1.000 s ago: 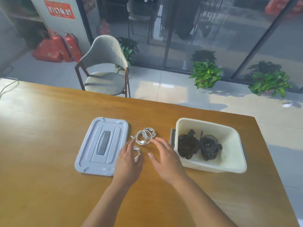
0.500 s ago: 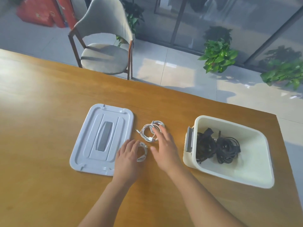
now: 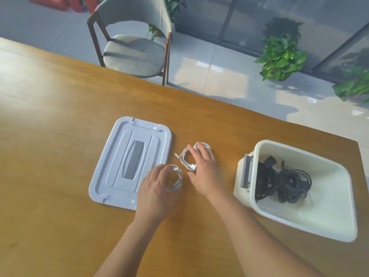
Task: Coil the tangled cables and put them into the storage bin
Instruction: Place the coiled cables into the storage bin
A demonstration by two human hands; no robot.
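Left hand [image 3: 157, 188] flat on small coil [image 3: 175, 179] (beside lid edge [image 3: 139, 188]); right hand [image 3: 203, 168] spread over cables [image 3: 186, 158].

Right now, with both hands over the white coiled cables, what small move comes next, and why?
Probably close the right hand on the far white coiled cable and carry it to the cream plastic storage bin: it looks coiled, the bin is open, and only black cable bundles are inside.

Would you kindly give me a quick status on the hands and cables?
Left hand resting on near white coiled cable. Right hand flat over far white coils. Black cable bundles already in cream plastic bin. Path to bin unobstructed.
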